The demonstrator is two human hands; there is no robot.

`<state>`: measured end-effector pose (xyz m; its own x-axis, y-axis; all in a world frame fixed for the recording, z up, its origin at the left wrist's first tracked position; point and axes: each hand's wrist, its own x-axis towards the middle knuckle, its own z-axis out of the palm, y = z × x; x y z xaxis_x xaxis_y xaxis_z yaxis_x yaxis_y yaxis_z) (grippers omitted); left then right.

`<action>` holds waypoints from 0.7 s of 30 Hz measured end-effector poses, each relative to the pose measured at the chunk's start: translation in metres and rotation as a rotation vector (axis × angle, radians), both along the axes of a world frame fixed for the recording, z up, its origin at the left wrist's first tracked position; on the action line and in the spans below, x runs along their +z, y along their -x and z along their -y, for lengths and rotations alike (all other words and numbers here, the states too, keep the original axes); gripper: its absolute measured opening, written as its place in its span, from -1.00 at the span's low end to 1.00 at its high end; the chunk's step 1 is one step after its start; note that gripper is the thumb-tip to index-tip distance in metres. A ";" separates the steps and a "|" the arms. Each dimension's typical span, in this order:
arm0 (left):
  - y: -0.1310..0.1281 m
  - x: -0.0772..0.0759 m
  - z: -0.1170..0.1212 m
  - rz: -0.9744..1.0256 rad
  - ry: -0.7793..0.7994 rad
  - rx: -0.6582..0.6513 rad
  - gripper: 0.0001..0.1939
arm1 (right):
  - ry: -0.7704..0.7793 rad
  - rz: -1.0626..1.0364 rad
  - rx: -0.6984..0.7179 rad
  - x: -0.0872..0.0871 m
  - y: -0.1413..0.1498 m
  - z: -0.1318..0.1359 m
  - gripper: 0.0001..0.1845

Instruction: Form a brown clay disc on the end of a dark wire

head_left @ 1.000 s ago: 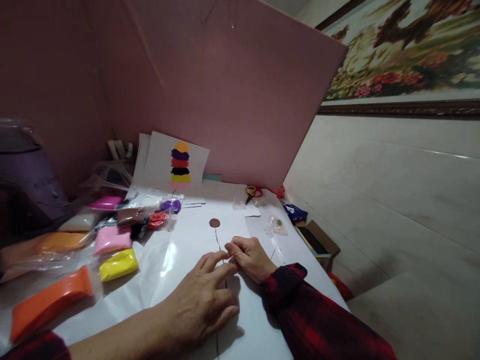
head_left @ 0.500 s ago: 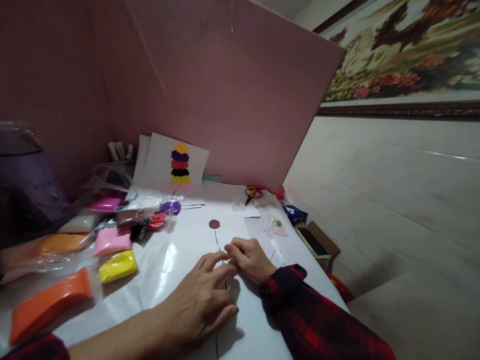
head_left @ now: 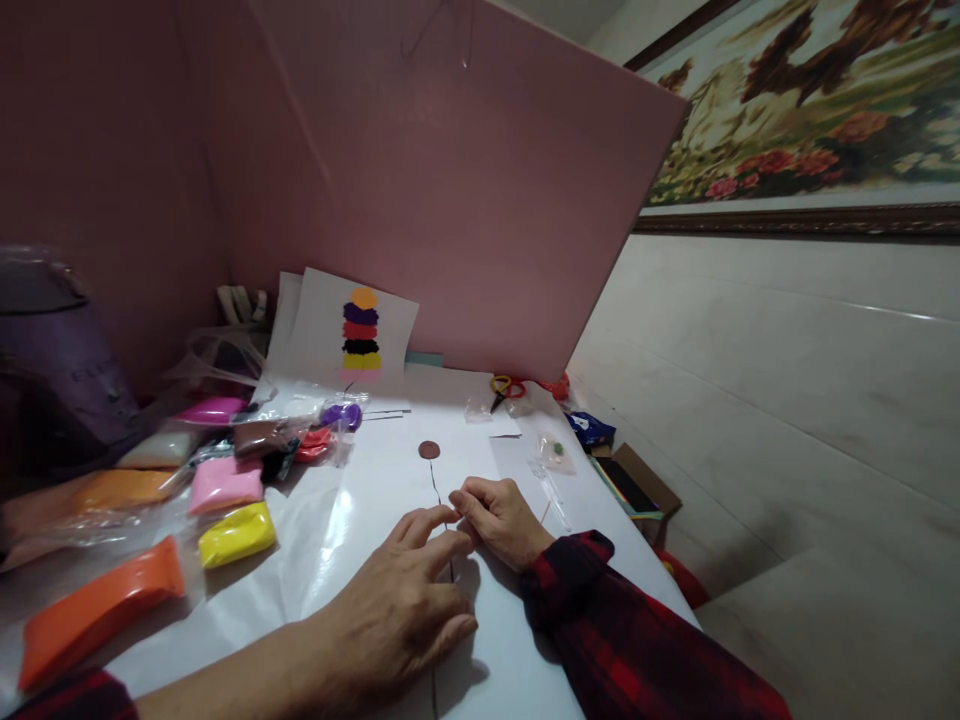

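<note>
A dark thin line (head_left: 435, 487) runs down the white sheet (head_left: 390, 470) from a flat brown disc (head_left: 428, 450). My left hand (head_left: 412, 590) rests across the line, its fingers apart and bent, the index fingertip close to my right hand's fingers. My right hand (head_left: 501, 520) is closed in a pinch just right of the line; what is between the thumb and finger is hidden. Part of the line is covered by my hands.
Left lie soft packets of coloured clay, including orange (head_left: 101, 610), yellow (head_left: 238, 535), pink (head_left: 225, 485) and purple (head_left: 341, 416). Scissors (head_left: 504, 390) and a small clear bag (head_left: 556, 453) lie right. A sheet with coloured patches (head_left: 361, 330) leans on the pink panel (head_left: 450, 200).
</note>
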<state>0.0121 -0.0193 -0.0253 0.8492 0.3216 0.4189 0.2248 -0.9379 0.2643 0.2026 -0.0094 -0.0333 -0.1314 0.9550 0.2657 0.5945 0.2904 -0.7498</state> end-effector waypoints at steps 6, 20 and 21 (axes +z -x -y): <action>0.000 0.003 0.000 -0.002 0.008 -0.014 -0.87 | 0.004 0.007 0.001 0.000 -0.001 -0.001 -0.61; 0.002 0.004 -0.005 0.428 0.212 0.202 -0.94 | 0.108 -0.270 0.021 -0.003 0.001 0.000 -0.56; 0.003 0.005 -0.007 0.488 0.259 0.276 -0.93 | 0.119 -0.302 0.017 -0.003 0.001 0.000 -0.56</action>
<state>0.0091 -0.0120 -0.0202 0.4503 0.6454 0.6170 0.2458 -0.7540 0.6092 0.2015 -0.0089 -0.0364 -0.0803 0.9801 0.1816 0.3356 0.1981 -0.9209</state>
